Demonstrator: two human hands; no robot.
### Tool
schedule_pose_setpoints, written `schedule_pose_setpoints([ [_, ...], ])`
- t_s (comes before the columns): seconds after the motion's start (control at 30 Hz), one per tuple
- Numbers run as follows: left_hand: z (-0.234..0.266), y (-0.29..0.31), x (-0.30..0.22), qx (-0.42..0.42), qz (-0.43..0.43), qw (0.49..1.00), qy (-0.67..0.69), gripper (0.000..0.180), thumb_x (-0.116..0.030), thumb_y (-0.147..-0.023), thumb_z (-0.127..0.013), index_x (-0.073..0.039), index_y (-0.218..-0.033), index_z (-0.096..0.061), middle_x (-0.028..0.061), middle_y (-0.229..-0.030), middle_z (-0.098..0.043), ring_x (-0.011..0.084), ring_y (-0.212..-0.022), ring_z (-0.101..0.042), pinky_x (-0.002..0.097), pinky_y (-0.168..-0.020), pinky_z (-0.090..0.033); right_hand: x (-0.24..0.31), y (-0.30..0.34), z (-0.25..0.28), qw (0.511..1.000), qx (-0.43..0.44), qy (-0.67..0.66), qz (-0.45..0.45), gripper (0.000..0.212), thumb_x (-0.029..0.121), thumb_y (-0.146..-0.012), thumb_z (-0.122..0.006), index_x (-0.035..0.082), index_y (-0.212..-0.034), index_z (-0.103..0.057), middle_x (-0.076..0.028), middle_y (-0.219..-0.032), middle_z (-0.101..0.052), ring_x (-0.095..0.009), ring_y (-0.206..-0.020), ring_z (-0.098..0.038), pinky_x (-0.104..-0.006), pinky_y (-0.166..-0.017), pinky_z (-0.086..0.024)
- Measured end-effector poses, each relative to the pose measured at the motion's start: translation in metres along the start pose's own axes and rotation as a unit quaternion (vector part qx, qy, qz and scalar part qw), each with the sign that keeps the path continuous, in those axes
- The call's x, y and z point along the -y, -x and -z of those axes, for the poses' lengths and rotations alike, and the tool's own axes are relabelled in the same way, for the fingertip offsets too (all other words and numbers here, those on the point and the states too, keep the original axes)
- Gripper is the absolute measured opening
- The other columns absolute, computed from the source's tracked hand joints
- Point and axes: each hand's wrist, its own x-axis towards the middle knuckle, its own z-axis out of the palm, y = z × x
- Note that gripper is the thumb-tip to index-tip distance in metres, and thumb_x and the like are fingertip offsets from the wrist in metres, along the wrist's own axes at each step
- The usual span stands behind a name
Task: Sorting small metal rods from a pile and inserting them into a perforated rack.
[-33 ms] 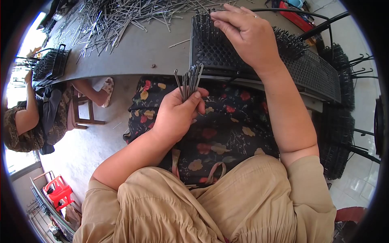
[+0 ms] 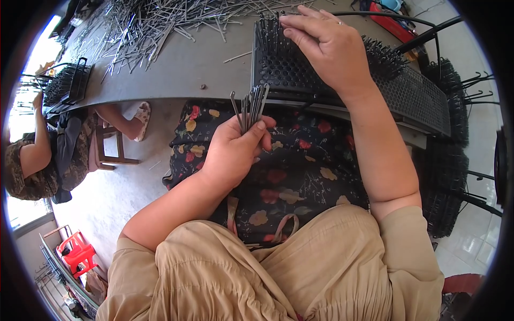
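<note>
In my left hand (image 2: 233, 150), a bundle of thin dark metal rods (image 2: 252, 104) with flattened, looped ends is gripped upright, ends up, above my lap. My right hand (image 2: 329, 56) reaches over a black perforated rack (image 2: 281, 75) at the table's near edge. Its thumb and forefinger come together at the top of a thin black-tipped rod (image 2: 279, 27) in the rack's far left part. Other rods stand upright around it. The palm hides part of the rack.
Loose metal rods (image 2: 155, 27) lie heaped on the grey table (image 2: 176, 75). Black bristly racks (image 2: 452, 160) hang at the right, with hooks sticking out. Another person (image 2: 43, 155) sits at the left beside a second rack (image 2: 67, 85). A red plastic stool (image 2: 79, 254) stands lower left.
</note>
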Motion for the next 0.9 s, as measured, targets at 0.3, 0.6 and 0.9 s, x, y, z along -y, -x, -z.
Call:
schedule_pose_setpoints([
  [0.3,0.001,-0.001,0.001,0.012,0.001,1.0,0.012,0.015,-0.011,-0.098,-0.049,-0.003,-0.102,-0.061,0.0001,-0.07,-0.057,0.0047,-0.053,-0.041,0.0204,-0.048,-0.033,-0.006,0.007,0.001,1.0,0.02,0.003,0.014,0.016,0.009,-0.086,-0.066,0.007,-0.101,-0.072,-0.007,-0.099,-0.073,-0.019,-0.108,-0.065,-0.0348,-0.099,-0.046],
  [0.6,0.001,-0.001,-0.001,0.017,0.01,0.999,0.028,0.016,-0.011,-0.099,-0.048,-0.003,-0.104,-0.06,0.0013,-0.072,-0.058,0.0042,-0.052,-0.039,0.0199,-0.046,-0.031,-0.048,0.006,-0.031,0.923,-0.246,-0.218,0.199,0.016,0.003,-0.08,-0.07,0.0,-0.095,-0.071,-0.017,-0.094,-0.071,-0.03,-0.086,-0.07,-0.0398,-0.086,-0.054],
  [0.9,0.0,0.002,0.0,0.084,-0.002,0.994,0.075,0.019,-0.015,-0.101,-0.046,-0.003,-0.108,-0.059,0.0017,-0.075,-0.058,0.0029,-0.052,-0.038,0.0182,-0.046,-0.03,0.035,0.043,0.015,0.877,0.028,-0.381,-0.291,0.031,0.0,-0.086,-0.067,-0.001,-0.116,-0.061,-0.011,-0.09,-0.069,-0.013,-0.083,-0.066,-0.0244,-0.074,-0.054],
])
